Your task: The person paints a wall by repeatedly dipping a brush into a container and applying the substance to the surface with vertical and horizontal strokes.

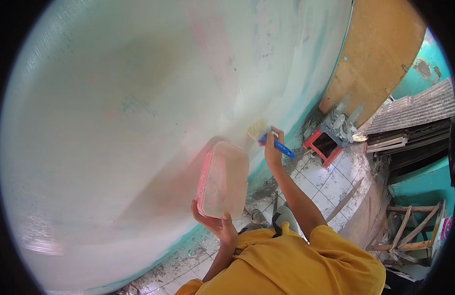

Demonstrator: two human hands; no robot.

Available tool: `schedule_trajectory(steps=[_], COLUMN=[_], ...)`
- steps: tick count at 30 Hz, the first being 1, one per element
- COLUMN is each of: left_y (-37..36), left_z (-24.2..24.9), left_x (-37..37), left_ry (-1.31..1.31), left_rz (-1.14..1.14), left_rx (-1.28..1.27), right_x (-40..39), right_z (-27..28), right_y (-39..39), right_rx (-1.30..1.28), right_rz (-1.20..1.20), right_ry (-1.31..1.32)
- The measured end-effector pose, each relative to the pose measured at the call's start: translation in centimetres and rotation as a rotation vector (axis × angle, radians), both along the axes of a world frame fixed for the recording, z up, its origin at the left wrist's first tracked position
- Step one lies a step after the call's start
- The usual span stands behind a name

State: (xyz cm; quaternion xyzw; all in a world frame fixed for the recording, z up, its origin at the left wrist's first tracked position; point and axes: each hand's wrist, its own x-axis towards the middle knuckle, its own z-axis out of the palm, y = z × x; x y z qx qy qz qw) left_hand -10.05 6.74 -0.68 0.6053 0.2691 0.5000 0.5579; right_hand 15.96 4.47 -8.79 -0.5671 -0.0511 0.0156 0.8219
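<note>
My right hand (273, 147) grips a paintbrush (285, 149) with a blue handle and pale bristles. The bristles are right at the whitish painted wall (153, 118), which shows pink and teal patches. In my left hand (218, 226) is a rectangular plastic container (223, 182) with a pink-smeared side, held tilted by its lower end, thumb on the near rim and fingers underneath. A thin pale layer covers its inside. It casts a shadow on the wall, to the left of the brush.
A red and grey stool (329, 147) with plastic bottles (354, 115) stands at the right on the tiled floor (311, 179). Beyond it lie stacked corrugated sheets (409, 115) and a wooden frame (409, 228). An orange-brown panel (370, 54) adjoins the wall.
</note>
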Motion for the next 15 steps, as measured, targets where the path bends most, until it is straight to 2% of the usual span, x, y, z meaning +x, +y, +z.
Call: schedule_trajectory(steps=[3,8,10,12,15], left_y=[-0.1,-0.3,-0.4,-0.4,-0.1], left_z=[-0.1,-0.2,-0.2,-0.3,-0.6], left_x=[-0.3,-0.4,-0.3,-0.4,-0.5], left_ry=[0.015,0.026,0.013,-0.003,-0.013], left_rz=[-0.015,-0.1,-0.106,-0.108,-0.105], left_rx=[-0.001,-0.031,-0.055,-0.078,-0.064], right_x=[0.2,2.2,2.2,2.0,1.1], right_z=[0.3,17.1,19.5,18.2,6.5], right_y=[-0.5,0.4,0.5,0.6,1.5], right_rx=[0.027,0.084,0.156,0.253,0.141], right_rz=[0.017,0.017,0.018,-0.009,-0.001], right_ry=[0.089,-0.356,-0.414,-0.439,-0.292])
